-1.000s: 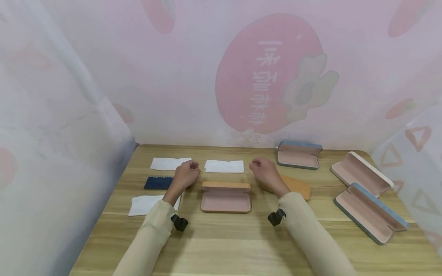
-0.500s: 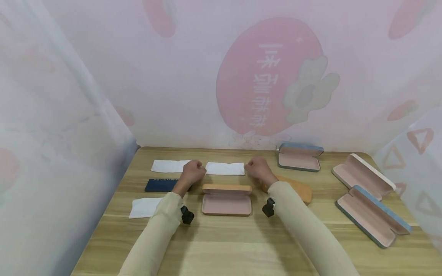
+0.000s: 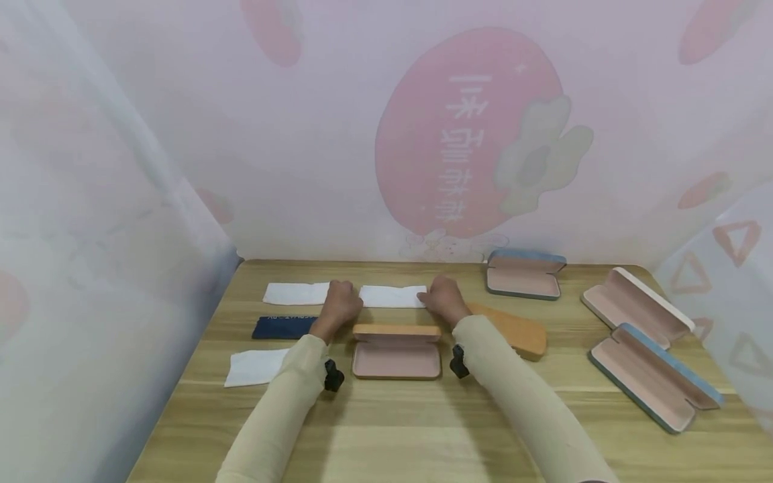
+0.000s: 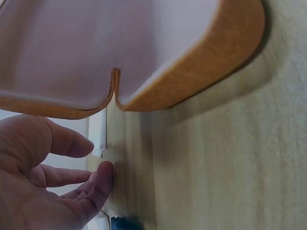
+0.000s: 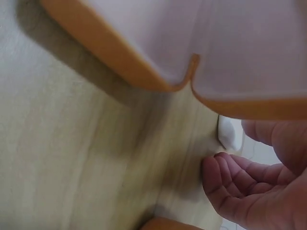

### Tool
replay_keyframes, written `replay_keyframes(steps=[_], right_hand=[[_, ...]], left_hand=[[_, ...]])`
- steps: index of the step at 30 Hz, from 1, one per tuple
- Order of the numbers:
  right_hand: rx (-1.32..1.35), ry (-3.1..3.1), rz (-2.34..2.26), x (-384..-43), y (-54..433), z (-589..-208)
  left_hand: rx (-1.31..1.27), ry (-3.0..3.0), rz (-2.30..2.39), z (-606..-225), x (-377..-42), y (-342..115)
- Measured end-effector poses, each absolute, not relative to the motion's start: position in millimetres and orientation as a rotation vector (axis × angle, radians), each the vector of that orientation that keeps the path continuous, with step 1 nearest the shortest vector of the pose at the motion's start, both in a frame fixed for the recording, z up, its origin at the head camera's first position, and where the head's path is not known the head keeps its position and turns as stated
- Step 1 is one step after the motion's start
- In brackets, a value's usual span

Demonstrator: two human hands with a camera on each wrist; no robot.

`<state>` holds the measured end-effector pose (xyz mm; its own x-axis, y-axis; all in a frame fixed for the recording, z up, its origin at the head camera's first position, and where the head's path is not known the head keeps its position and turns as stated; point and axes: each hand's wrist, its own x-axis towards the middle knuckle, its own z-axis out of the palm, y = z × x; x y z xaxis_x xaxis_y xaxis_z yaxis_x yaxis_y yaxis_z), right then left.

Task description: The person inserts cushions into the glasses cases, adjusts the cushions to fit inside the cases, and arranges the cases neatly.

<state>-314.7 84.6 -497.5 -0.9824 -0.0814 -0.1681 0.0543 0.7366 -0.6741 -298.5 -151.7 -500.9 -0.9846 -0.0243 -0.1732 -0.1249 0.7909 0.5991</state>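
Observation:
A folded white cloth (image 3: 391, 297) lies at the back middle of the table, between my two hands. My left hand (image 3: 342, 303) is at its left end, thumb and fingers parted in the left wrist view with nothing seen between them. At the cloth's right end is my right hand (image 3: 445, 300); its fingers are loosely bent, with the thumb apart, around the cloth's end (image 5: 230, 132). Whether either hand touches the cloth is unclear. In front of it an orange glasses case (image 3: 396, 361) with a pink lining stands open.
More white cloths (image 3: 296, 293) and a navy cloth (image 3: 284, 327) lie at left. A closed orange case (image 3: 513, 332) is partly behind my right forearm. Open cases stand at right: a small blue one (image 3: 523, 282), a white-edged one (image 3: 628, 305) and a longer blue one (image 3: 643, 382).
Both hands have moved inward to the ends of the middle white cloth, the left hand rightward and the right hand leftward. The cases have stayed in place.

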Motion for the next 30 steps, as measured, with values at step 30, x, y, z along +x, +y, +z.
replay_keyframes(steps=[30], right_hand=[[0.010, 2.783, -1.025, -318.8, 71.9, -506.9]], left_hand=[[-0.028, 2.983, 1.071, -525.0, -302.1, -141.7]])
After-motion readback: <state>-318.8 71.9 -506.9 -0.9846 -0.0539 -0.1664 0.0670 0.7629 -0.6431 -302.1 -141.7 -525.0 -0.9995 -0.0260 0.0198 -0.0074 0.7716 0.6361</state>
